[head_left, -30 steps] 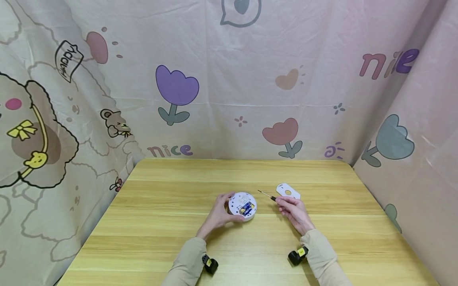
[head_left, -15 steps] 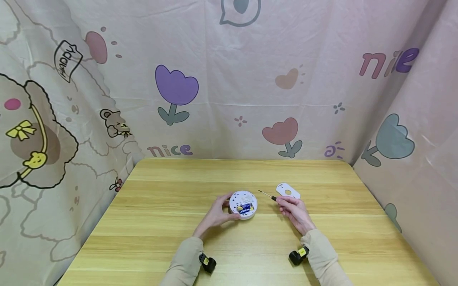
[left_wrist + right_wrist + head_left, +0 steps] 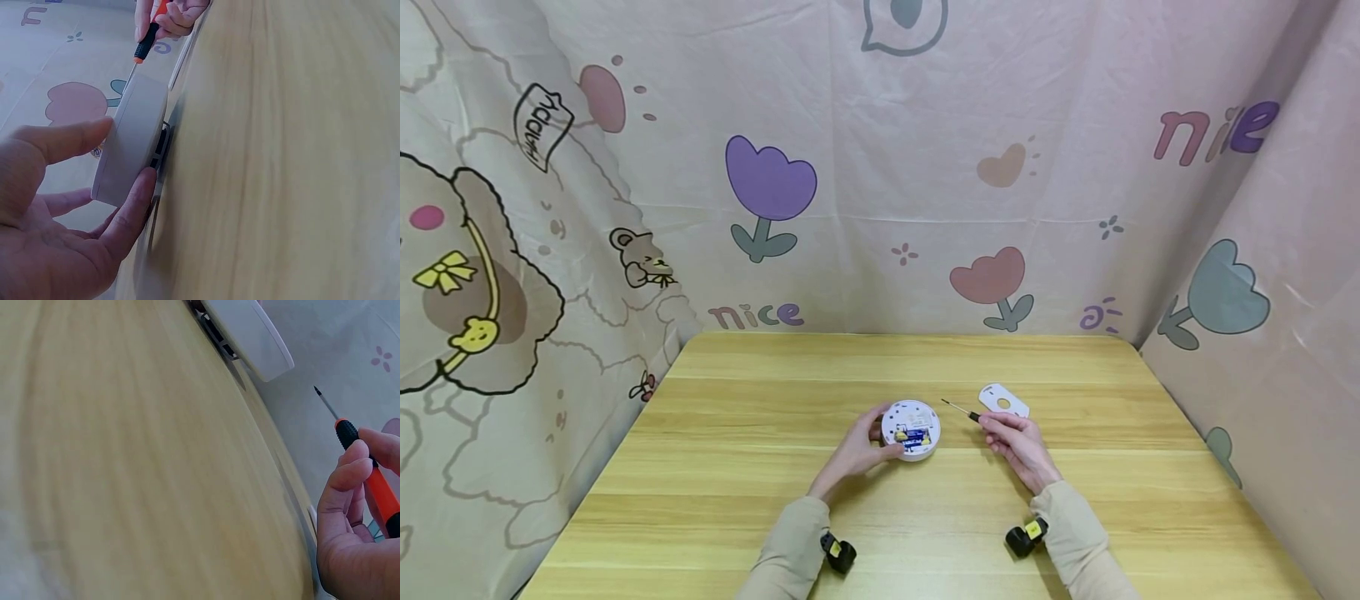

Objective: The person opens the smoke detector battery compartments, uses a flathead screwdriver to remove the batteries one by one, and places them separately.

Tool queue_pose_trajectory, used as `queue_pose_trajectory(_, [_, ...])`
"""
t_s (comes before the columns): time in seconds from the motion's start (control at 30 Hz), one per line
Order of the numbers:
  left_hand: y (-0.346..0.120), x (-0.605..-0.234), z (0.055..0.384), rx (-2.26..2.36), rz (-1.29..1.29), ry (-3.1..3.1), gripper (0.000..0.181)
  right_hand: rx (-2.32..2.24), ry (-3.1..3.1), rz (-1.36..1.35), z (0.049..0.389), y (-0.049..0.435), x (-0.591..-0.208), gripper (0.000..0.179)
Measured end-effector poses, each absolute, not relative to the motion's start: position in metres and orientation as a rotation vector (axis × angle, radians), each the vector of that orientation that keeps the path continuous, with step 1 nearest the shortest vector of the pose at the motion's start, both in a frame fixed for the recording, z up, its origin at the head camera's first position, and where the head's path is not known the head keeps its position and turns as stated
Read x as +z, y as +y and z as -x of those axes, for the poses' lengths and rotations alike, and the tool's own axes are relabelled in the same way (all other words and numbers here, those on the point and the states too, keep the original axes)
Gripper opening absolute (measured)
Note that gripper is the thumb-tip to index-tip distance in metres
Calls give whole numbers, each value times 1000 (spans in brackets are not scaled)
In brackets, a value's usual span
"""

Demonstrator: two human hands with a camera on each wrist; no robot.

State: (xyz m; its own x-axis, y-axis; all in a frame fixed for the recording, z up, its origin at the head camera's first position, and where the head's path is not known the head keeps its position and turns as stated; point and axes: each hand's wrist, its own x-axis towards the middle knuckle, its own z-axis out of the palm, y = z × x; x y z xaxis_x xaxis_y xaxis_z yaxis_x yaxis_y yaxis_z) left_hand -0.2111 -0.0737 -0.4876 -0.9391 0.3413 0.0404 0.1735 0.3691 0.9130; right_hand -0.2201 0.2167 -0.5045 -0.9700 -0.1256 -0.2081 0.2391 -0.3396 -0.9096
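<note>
A round white battery-powered device point(image 3: 917, 415), likely of plastic, shows its back with blue-and-yellow batteries point(image 3: 913, 437) in a recess. My left hand point(image 3: 856, 450) grips its left edge, thumb on the near upper side and fingers around the rim. In the left wrist view the device point(image 3: 132, 140) is seen edge-on, slightly above the wooden surface. To the right, my right hand point(image 3: 1018, 450) pinches a small screwdriver point(image 3: 381, 487) with an orange and black handle. Its thin tip points up and left, apart from the device in the head view.
A white flat mounting plate point(image 3: 992, 395) with a round hole lies just beyond the right hand. The wooden table point(image 3: 760, 392) spreads around both hands. Behind it hangs a printed curtain point(image 3: 865, 167). Black wrist cameras point(image 3: 1021, 540) sit at both sleeves.
My left hand has turned the device slightly and shifted it a little away and to the right, so the batteries lie more level. The right hand and screwdriver have hardly moved.
</note>
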Motion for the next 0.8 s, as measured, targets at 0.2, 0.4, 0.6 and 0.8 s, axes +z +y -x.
queue_pose_trajectory(0.2, [-73,-489,212,1582,-467,2496,77,-2389,1677,-143,220,217,-504,16])
queue_pose_trajectory(0.4, [-72,-490,212,1587,-461,2510,75,-2382,1715,-120,219,219,-504,21])
queue_pose_trajectory(0.6, [-71,-490,213,1553,-409,2540,74,-2349,1782,-116,219,220,-501,26])
queue_pose_trajectory(0.8, [-70,-491,213,1545,-422,2542,73,-2279,1867,-88,219,221,-495,29])
